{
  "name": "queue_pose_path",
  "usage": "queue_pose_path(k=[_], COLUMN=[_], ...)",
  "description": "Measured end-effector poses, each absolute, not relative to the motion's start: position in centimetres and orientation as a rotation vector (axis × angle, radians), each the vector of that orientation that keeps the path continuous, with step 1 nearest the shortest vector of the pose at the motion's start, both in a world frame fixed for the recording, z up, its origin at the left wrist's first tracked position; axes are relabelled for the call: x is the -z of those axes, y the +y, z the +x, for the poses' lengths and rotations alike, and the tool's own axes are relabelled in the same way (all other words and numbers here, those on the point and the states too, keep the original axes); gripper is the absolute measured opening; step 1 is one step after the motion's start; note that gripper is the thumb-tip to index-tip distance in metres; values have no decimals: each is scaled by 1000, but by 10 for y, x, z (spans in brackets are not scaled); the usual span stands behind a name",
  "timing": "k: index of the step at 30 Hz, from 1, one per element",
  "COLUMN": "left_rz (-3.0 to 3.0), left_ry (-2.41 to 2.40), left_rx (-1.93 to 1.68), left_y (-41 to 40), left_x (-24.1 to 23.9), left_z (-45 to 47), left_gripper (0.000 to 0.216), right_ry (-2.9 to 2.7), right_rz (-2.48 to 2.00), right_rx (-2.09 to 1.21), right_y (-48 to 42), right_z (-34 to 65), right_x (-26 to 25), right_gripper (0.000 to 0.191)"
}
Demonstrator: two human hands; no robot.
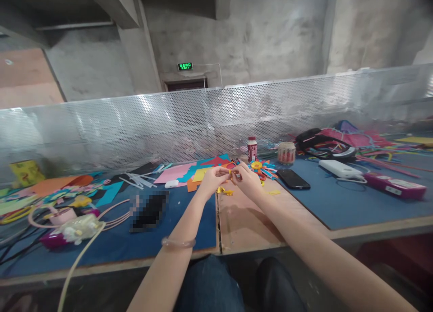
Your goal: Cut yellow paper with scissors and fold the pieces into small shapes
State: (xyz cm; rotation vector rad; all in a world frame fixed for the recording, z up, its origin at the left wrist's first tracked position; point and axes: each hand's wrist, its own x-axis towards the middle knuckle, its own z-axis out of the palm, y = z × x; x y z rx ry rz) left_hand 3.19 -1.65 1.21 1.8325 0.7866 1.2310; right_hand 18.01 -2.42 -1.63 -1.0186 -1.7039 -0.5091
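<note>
My left hand and my right hand meet above the bare wooden strip of the table. Both are closed, fingertips pinching a small yellow piece between them; its exact shape is partly hidden by the fingers. Just below lie curled yellow scraps. Behind my right hand sits a colourful flower with an orange-yellow centre and blue and pink strips. Yellow, blue, pink and orange sheets are spread beyond my left hand.
A black phone, a glass jar and a small dark-red bottle stand or lie to the right. Farther right are a white power strip and craft strips. A glue gun-like tangle of cables lies left. A perforated metal screen borders the back.
</note>
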Motion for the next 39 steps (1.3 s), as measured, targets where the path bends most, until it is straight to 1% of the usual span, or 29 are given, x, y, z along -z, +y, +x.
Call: queue_pose_path(k=[14, 20, 25, 39], left_rz=[1883, 1877, 1934, 1867], left_ry=[796, 893, 888, 848], left_rx=[-1252, -1303, -1323, -1269], left_y=[-13, -10, -10, -16], left_x=[-11, -10, -10, -12], left_z=[30, 30, 30, 32], left_gripper=[17, 11, 12, 10], right_ry=[-1626, -1715, -1755, -1647], right_rz=[-1067, -1030, -1018, -1061], right_rx=[446, 457, 400, 436], right_y=[-21, -24, -24, -25], right_z=[175, 174, 174, 176], right_x=[20, 18, 18, 17], right_gripper=[14, 15, 14, 14])
